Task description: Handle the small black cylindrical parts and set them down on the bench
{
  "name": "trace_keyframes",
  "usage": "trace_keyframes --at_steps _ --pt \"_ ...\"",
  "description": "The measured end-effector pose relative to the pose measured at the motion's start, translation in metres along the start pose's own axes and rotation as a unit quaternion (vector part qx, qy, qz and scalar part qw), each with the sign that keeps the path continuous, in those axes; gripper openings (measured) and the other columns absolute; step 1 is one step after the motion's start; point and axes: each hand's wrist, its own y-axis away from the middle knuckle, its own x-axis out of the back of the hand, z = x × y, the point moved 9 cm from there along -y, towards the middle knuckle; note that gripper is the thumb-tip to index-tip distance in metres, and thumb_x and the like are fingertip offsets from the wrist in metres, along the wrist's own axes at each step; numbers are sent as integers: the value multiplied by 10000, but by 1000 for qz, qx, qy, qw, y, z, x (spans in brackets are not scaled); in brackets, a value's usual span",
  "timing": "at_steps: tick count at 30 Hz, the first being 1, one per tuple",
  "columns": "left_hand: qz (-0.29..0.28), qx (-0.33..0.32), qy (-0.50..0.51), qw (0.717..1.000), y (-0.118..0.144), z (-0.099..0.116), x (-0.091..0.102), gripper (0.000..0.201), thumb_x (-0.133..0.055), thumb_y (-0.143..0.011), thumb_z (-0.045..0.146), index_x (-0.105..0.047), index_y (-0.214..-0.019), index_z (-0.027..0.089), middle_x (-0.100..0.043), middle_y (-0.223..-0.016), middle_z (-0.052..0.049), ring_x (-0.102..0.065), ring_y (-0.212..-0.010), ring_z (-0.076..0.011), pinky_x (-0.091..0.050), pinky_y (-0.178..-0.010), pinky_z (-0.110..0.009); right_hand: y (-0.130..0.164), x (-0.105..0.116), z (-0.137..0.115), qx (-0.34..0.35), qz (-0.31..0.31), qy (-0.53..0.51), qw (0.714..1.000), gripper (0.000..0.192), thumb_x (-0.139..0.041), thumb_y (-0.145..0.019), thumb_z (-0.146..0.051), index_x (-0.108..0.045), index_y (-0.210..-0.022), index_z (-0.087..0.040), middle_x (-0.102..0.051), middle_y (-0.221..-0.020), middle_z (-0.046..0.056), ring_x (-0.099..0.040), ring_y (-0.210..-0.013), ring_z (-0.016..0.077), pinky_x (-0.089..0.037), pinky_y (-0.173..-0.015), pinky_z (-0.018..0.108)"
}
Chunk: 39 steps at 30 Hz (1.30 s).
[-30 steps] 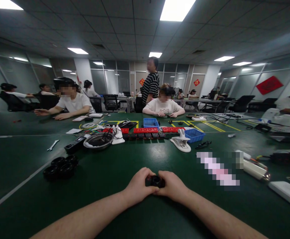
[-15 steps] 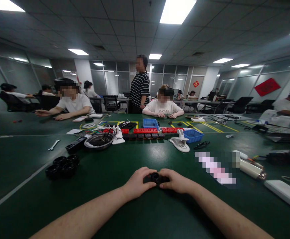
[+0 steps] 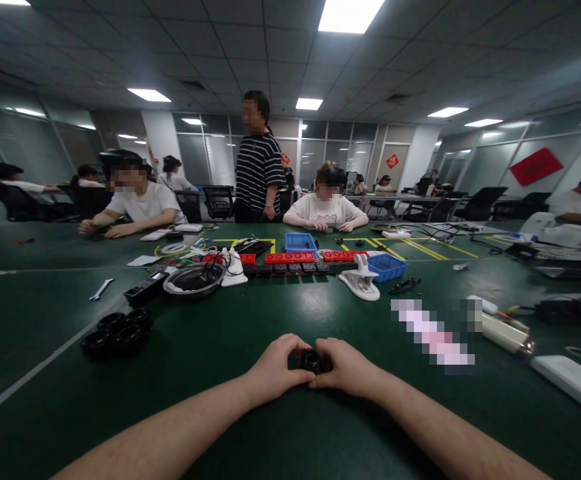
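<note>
Pinching the small black part point(image 3: 312, 361) between left hand point(image 3: 276, 367) and right hand point(image 3: 346, 365), keep both wrists braced on the worktop point(image 3: 250, 320).

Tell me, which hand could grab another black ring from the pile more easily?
Probably the left hand. The pile of black rings lies on its side of the green table, while the right hand sits farther off. Both hold a small black part.

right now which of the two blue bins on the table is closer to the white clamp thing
The right-hand blue bin, which sits just behind the white clamp. The other blue bin sits farther back, left, beyond the red strips.
</note>
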Motion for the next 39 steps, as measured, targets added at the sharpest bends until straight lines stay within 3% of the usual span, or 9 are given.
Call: trace_keyframes --at_steps 6,10,13,16,20,27,31,35,39 --pt "32 27 -2 999 0 -7 1 270 -699 -594 234 -542 -807 176 -524 -794 13 -503 -742 -161 -393 -638 -246 3 7 -15 3 48 114 992 459 -564 -621 -580 -553 -790 -153 -569 -741 55 -511 -691 199 -328 -597 280" --pt "4 -9 14 1000 0 1 2 263 -666 -645 215 -567 -888 193 -545 -833 6 -511 -777 -158 -395 -668 -242 3 9 -16 53 15 38 998 456 -648 -591 -484 -545 -900 -166 -552 -856 48 -500 -780 202 -358 -649 275" --pt "-15 -18 22 999 0 5 2 291 -647 -675 208 -569 -956 209 -551 -877 -1 -517 -800 -156 -396 -688 -241 4 7 -15 88 -39 -44 994 266 -630 -668 -316 -564 -880 -169 -545 -848 24 -495 -774 169 -367 -652 247" --pt "-13 -16 29 999 1 6 3 288 -652 -669 194 -573 -946 201 -552 -877 -4 -518 -813 -155 -396 -704 -239 3 6 -9 74 -56 -88 992 132 -608 -682 -207 -570 -796 -153 -539 -775 0 -493 -707 138 -361 -608 222" --pt "-4 -5 26 1000 2 5 1 247 -672 -647 215 -573 -872 186 -545 -844 0 -515 -801 -159 -398 -692 -241 2 2 -2 36 -53 -103 993 184 -649 -646 -254 -543 -757 -152 -527 -697 -25 -473 -618 110 -331 -530 197" --pt "18 33 -12 999 2 -3 0 256 -685 -607 236 -542 -813 180 -521 -813 5 -500 -766 -170 -394 -653 -255 2 5 -11 20 32 73 997 381 -603 -623 -517 -558 -750 -160 -573 -700 30 -503 -628 164 -312 -534 242" --pt "18 26 -3 999 2 -2 1 250 -666 -620 226 -543 -833 182 -524 -831 6 -500 -786 -171 -392 -674 -260 2 6 -16 30 37 125 991 482 -542 -622 -612 -571 -772 -155 -586 -709 59 -521 -673 205 -334 -608 292" --pt "-18 1 20 1000 0 3 -1 258 -629 -670 224 -555 -917 197 -530 -870 2 -506 -808 -164 -392 -674 -248 4 11 -12 60 4 42 997 506 -625 -592 -537 -542 -921 -163 -575 -845 57 -513 -756 203 -361 -631 276" --pt "-28 -5 28 999 -1 3 0 296 -621 -683 222 -551 -970 210 -531 -897 -3 -506 -809 -162 -393 -666 -245 6 8 -10 101 -57 -54 992 321 -615 -679 -344 -552 -942 -172 -550 -877 26 -505 -776 168 -377 -654 250"
